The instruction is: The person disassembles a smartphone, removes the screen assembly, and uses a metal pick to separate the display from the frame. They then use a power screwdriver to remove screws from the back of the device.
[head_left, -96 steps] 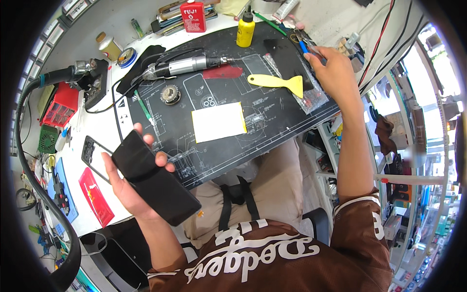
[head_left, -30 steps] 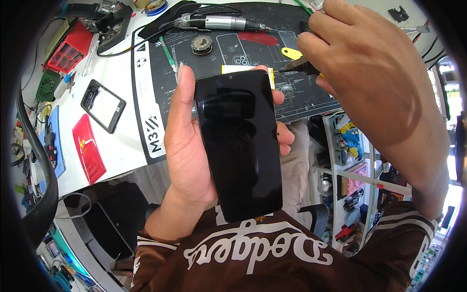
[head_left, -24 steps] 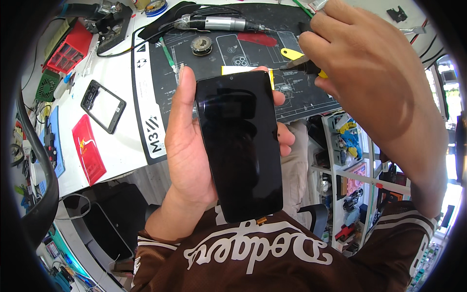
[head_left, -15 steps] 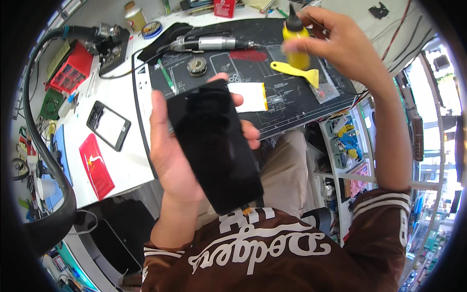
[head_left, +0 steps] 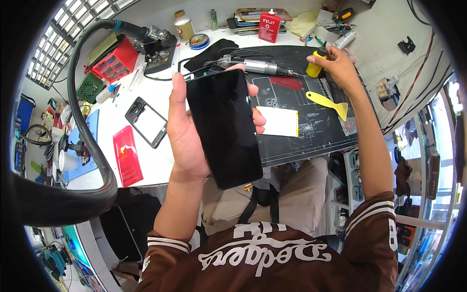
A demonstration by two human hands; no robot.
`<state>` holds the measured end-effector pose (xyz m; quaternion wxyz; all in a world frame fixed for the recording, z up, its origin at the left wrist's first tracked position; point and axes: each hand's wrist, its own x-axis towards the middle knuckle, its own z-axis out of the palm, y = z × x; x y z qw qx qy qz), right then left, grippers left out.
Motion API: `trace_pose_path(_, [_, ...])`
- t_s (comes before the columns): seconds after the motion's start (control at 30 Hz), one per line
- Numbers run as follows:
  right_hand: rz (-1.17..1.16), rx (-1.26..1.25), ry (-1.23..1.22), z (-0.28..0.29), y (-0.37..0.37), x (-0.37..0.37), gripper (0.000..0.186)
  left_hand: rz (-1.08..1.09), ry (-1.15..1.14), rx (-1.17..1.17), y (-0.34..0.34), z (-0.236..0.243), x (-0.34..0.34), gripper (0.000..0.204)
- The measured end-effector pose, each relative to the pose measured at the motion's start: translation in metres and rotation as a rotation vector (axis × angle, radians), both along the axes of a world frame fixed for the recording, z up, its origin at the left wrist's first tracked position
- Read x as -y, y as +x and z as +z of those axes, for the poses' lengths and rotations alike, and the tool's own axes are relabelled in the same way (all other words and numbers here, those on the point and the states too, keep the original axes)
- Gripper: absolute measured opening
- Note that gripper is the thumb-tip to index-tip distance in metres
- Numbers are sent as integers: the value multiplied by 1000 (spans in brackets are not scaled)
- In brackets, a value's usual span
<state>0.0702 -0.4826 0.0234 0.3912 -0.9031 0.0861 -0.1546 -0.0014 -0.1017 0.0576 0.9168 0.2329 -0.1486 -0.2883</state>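
My left hand [head_left: 187, 146] holds a black phone screen assembly [head_left: 224, 129] glass up, fingertips curling round its right edge and an orange flex cable below it. My right hand [head_left: 340, 70] grips a yellow bottle [head_left: 314, 68] with a black top at the mat's back right. Nearby are a yellow plastic scraper [head_left: 323, 101], a silver handpiece [head_left: 255, 65], a red translucent piece [head_left: 287, 82] and a white yellow-edged rectangular item [head_left: 276, 120]. A black phone frame [head_left: 154, 141] and a flat red item [head_left: 127, 155] lie left on the white worktop.
A black mat [head_left: 314, 152] covers the right worktop. A thick black hose arm [head_left: 87, 134] arches on the left. Red drawers [head_left: 112, 63], a red bottle [head_left: 268, 28], jars and tools line the back. Cables hang at right; shelving [head_left: 352, 185] stands below.
My right hand has swung away from the screen's top edge toward the back right with the yellow bottle, now lower and more upright. My left hand still holds the screen, now slightly tilted.
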Motion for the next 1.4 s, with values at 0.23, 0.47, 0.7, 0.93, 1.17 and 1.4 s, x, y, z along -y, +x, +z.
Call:
trace_pose_path(0.23, [-45, 38, -91, 8, -2, 7, 104, -13, 12, 30, -1, 5, 2, 93])
trace_pose_path(0.47, [-113, 155, -72, 4, -9, 11, 106, -167, -113, -65, -2, 5, 4, 92])
trace_pose_path(0.7, [-184, 296, 34, 30, -41, 17, 90, -180, -121, -125, -12, 10, 10, 91])
trace_pose_path(0.93, [-216, 303, 156, 66, -114, -28, 56, -172, -150, -91, -16, 12, 7, 96])
trace_pose_path(1.17, [9, 196, 307, 51, -170, -64, 49, -159, -94, 72, -29, 12, 7, 102])
trace_pose_path(1.4, [95, 48, 351, 46, -198, -100, 49, -162, -161, 8, -47, 10, 13, 106])
